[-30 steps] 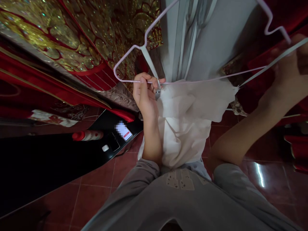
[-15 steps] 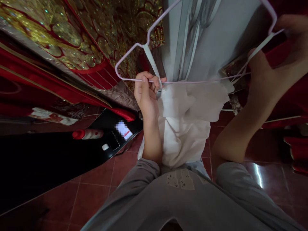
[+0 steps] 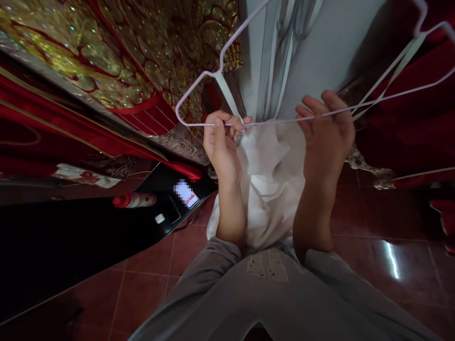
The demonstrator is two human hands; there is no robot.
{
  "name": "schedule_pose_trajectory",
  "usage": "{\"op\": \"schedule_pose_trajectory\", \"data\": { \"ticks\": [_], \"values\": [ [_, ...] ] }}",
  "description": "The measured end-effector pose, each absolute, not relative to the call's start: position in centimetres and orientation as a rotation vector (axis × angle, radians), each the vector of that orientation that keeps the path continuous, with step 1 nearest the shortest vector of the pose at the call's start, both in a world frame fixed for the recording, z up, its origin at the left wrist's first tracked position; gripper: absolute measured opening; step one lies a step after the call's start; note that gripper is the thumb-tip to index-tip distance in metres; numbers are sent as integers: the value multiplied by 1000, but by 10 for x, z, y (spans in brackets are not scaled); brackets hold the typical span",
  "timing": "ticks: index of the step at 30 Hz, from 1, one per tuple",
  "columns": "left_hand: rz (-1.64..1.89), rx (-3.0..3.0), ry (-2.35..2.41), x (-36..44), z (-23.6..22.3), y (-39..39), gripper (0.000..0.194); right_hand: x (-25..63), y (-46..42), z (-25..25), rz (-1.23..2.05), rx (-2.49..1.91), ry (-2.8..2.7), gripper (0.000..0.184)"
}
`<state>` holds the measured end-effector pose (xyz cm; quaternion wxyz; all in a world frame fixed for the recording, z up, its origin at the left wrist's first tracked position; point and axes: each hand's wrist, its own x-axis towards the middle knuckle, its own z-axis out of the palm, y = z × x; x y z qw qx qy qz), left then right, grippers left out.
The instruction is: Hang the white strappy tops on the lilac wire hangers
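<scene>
A pale pink hanger (image 3: 277, 121) spans the upper middle, its top cut off by the frame. From it hangs a white garment (image 3: 265, 199). One thin white strap (image 3: 225, 90) loops over the hanger's left notch; another strap (image 3: 403, 61) sits in its right notch. My left hand (image 3: 223, 147) is closed, pinching the hanger's bottom bar close to where the left strap meets the cloth. At the bar's right part is my right hand (image 3: 325, 137), fingers apart and raised at the bar, not wrapped round it. It hides the garment's right upper edge.
Gold-sequined red garments (image 3: 149, 57) hang at the left, with dark red cloth (image 3: 408, 123) at the right. On a black table (image 3: 71, 237) lie a red-capped bottle (image 3: 137, 200), a lit phone (image 3: 192, 201), a dark phone (image 3: 171, 210) and a small white case (image 3: 159, 218).
My right hand has come off the right strap and moved left and down to the bottom bar. The right strap now sits in the notch. My left hand keeps its pinch.
</scene>
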<state>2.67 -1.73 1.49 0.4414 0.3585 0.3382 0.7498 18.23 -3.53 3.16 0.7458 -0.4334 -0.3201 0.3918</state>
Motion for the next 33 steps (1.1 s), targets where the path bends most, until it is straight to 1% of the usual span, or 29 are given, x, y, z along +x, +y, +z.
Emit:
{"op": "schedule_pose_trajectory", "data": {
  "ticks": [2,3,6,8,13,18,21,25,26,28,29,30,31,33],
  "values": [
    [1875,872,897,32,17,-22,39,172,-35,41,1007,-794,-661,7],
    [1895,860,896,35,18,-24,38,170,-36,43,1062,-739,-646,5],
    [1948,885,837,39,13,-29,31,172,-43,36,1158,-678,-650,17],
    [1943,978,848,37,7,-29,28,177,-47,28,1179,-681,-668,20],
    [1753,1184,971,16,1,-31,35,182,-48,23,1151,-720,-710,21],
    [1537,1271,962,-4,19,-49,27,175,-46,22,1150,-719,-693,24],
    [1542,1165,881,-12,36,-56,21,173,-46,22,1170,-718,-674,18],
    [1623,987,655,-26,61,-46,13,176,-44,24,1175,-704,-683,19],
    [1644,934,611,-30,67,-42,19,176,-44,24,1174,-701,-687,20],
    [1687,822,566,-38,76,-33,47,176,-43,24,1178,-691,-690,19],
    [1732,780,574,-41,77,-29,57,176,-43,24,1177,-687,-691,19],
    [1786,754,603,-43,76,-25,59,176,-43,23,1175,-684,-694,17],
    [1865,742,651,-45,73,-20,56,176,-44,23,1172,-682,-698,16],
    [2016,762,800,-48,59,-11,43,175,-44,24,1167,-684,-701,16]
  ]
}}
